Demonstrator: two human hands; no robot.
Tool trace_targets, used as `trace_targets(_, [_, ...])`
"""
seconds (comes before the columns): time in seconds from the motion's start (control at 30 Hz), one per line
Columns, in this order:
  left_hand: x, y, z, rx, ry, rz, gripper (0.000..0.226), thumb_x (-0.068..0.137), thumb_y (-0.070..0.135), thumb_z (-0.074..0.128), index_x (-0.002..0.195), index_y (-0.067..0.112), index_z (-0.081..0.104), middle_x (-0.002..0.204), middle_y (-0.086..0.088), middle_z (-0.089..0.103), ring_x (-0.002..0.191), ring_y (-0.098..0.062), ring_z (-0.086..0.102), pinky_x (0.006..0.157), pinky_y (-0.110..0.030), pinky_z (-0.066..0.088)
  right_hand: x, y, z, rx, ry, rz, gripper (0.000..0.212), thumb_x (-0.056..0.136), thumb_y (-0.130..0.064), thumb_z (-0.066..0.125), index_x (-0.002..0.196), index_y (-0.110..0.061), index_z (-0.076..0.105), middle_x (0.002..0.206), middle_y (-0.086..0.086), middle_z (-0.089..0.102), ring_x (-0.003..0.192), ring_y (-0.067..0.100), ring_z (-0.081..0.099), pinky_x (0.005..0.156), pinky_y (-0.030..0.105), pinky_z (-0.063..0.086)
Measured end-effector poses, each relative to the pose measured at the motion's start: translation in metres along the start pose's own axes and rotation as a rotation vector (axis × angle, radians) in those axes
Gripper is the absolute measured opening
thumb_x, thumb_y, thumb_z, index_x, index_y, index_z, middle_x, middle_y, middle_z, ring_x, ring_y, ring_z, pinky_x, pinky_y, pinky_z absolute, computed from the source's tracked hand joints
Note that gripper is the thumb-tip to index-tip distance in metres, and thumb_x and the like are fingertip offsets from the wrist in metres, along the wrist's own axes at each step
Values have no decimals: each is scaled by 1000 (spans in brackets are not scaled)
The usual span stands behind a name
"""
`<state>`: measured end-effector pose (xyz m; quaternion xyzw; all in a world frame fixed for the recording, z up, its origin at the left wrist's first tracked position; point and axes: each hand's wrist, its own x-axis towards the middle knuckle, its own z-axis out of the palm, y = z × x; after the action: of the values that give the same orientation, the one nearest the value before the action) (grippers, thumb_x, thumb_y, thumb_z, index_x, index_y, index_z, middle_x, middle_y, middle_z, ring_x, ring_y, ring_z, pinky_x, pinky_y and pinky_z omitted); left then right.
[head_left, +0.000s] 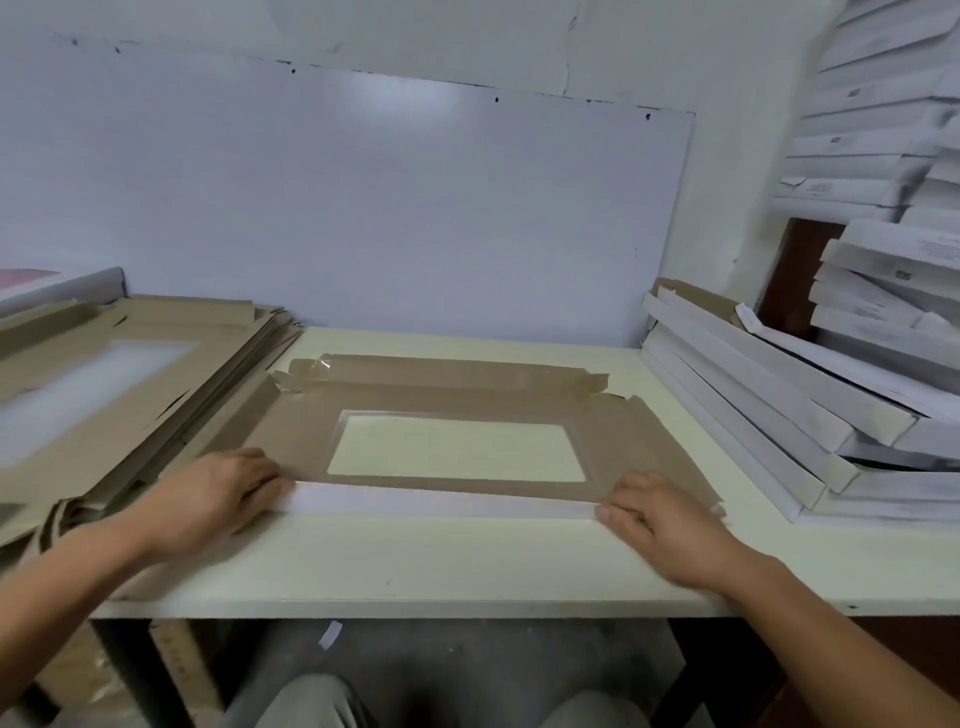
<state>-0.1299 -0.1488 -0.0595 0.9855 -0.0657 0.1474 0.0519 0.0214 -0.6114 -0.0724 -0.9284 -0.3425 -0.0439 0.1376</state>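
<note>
**A:** What lies on the pale surface (415, 566)?

**B:** A windowed cardboard box blank (291, 431), flat at the frame's centre. It's likely light, thin and easy to crease, and its film window (457, 449) looks fragile.

**A:** Where should one take hold?

**B:** At the ends of its white near flap (441, 501), away from the window. The left grip (228, 488) and right grip (660, 519) each pinch one end.

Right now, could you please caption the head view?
Left hand and right hand hold the white flap of a windowed cardboard blank.
</note>
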Motion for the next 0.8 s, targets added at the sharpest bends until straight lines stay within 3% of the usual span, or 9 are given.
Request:
trace_targets(0.07, [11, 4, 3, 106, -94, -164, 46, 97, 55, 30, 80, 20, 54, 85, 2, 58, 79, -18, 57, 71, -35, 43, 12, 0, -3, 57, 1, 69, 38, 100, -49, 42, 65, -35, 45, 71, -10, 52, 77, 16, 53, 68, 34, 44])
trace_targets(0.1, [15, 8, 6, 154, -119, -247, 38, 100, 50, 32, 83, 22, 51, 91, 1, 60, 84, -20, 59, 71, -34, 42, 17, 0, -3, 51, -11, 111, 35, 99, -52, 41, 68, -37, 48, 73, -13, 56, 77, 15, 55, 66, 32, 43])
trace_targets(0.2, [25, 28, 17, 321, -140, -384, 21, 100, 40, 31, 103, 28, 47, 107, 1, 60, 102, -23, 58, 87, -41, 38, 34, -5, 1, -69, -83, 200, 30, 99, -57, 40, 117, -44, 60, 116, -23, 63, 108, 14, 59, 86, 33, 47])
trace_targets(0.27, [32, 43, 28, 398, -181, -386, 26, 95, 30, 36, 120, 32, 45, 116, 0, 53, 114, -24, 50, 101, -52, 29, 45, -17, 10, -163, -121, 195, 40, 103, -44, 39, 141, -37, 47, 136, -7, 54, 125, 22, 52, 98, 35, 42])
trace_targets(0.33, [42, 66, 41, 297, -203, -267, 41, 96, 28, 38, 137, 34, 40, 133, -3, 45, 127, -25, 42, 108, -52, 23, 55, -44, 24, -269, -153, 111, 45, 103, -32, 35, 148, -36, 36, 140, 5, 43, 130, 30, 41, 102, 42, 35])
trace_targets(0.4, [54, 97, 54, 103, -256, -128, 50, 103, 36, 29, 152, 30, 24, 158, -3, 24, 146, -20, 23, 117, -47, 17, 63, -80, 44, -212, -237, 12, 51, 105, -43, 26, 155, -36, 20, 158, 5, 24, 144, 30, 21, 114, 53, 22])
trace_targets(0.5, [71, 129, 67, -19, -408, -75, 62, 102, 51, 11, 156, 27, -8, 164, 9, -12, 150, -9, -12, 121, -46, -5, 76, -119, 62, -59, -357, -9, 70, 99, -65, 4, 159, -31, -4, 167, -9, -11, 153, 14, -14, 121, 56, -8])
trace_targets(0.63, [73, 109, 63, -5, -458, -76, 70, 93, 70, 4, 154, 37, -10, 161, 17, -16, 148, -4, -17, 121, -44, -8, 74, -99, 53, -91, -367, 18, 76, 96, -69, 1, 159, -28, -10, 166, -12, -16, 152, 11, -16, 122, 53, -8])
trace_targets(0.8, [41, 21, 37, 25, -456, -293, 96, 69, 88, -7, 153, 41, -10, 161, 18, -14, 148, -4, -15, 122, -42, -5, 40, -4, 23, -151, -328, 244, 74, 99, -66, 8, 159, -26, -9, 166, -14, -15, 152, 9, -14, 122, 49, -6])
